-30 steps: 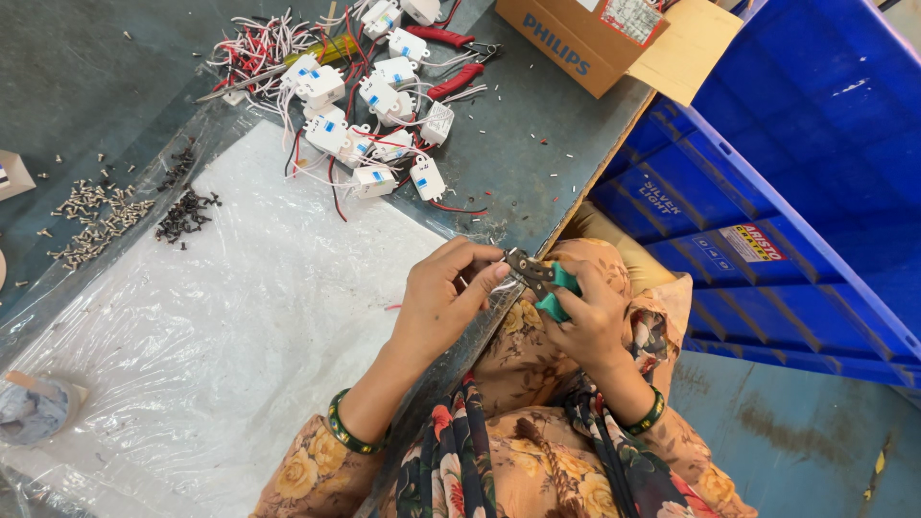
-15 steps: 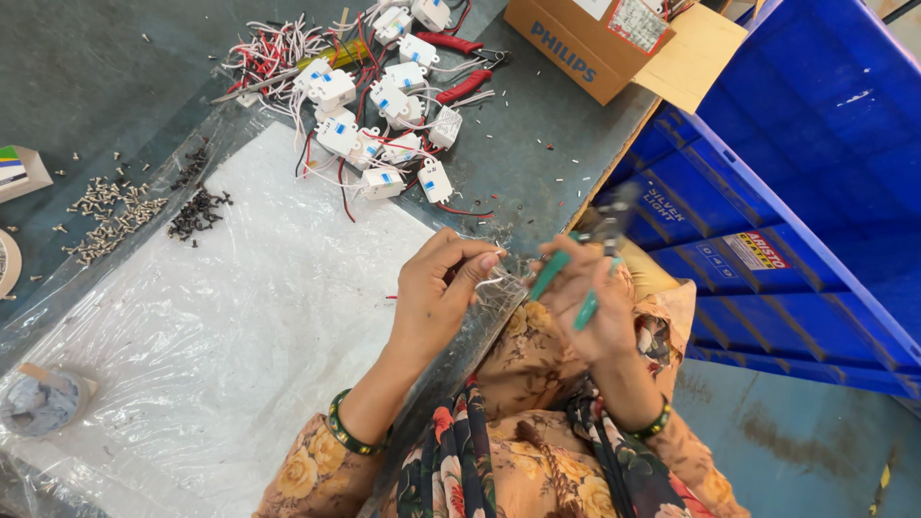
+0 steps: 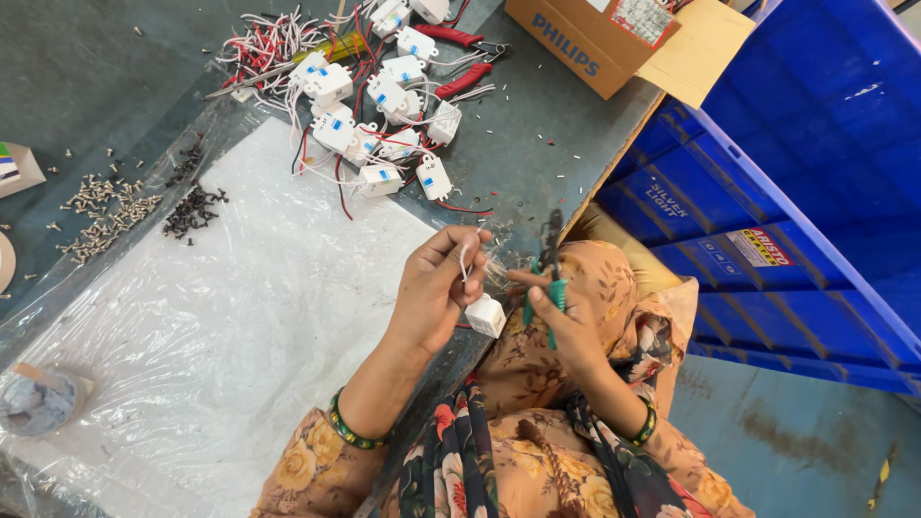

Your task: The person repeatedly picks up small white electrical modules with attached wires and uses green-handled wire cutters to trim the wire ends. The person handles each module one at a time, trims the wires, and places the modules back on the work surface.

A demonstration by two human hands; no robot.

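Head view: grey bench [image 3: 115,77] with a clear plastic sheet [image 3: 221,317] spread over its near part; blue plastic crates [image 3: 806,192] stood to the right, a cardboard box [image 3: 595,38] at the bench's far corner. Beyond the sheet lay a heap of small white modules [image 3: 379,105] with red and white leads, red-handled pliers [image 3: 460,58] among them; loose screws [image 3: 106,206] sat at the left. Left hand [image 3: 436,293] was closed in a grip on one small white module [image 3: 486,315] and its white wire [image 3: 464,261], held over the bench edge. Right hand [image 3: 566,317], just beside it, was closed around green-handled cutters [image 3: 549,288], tip pointing up near the wire.
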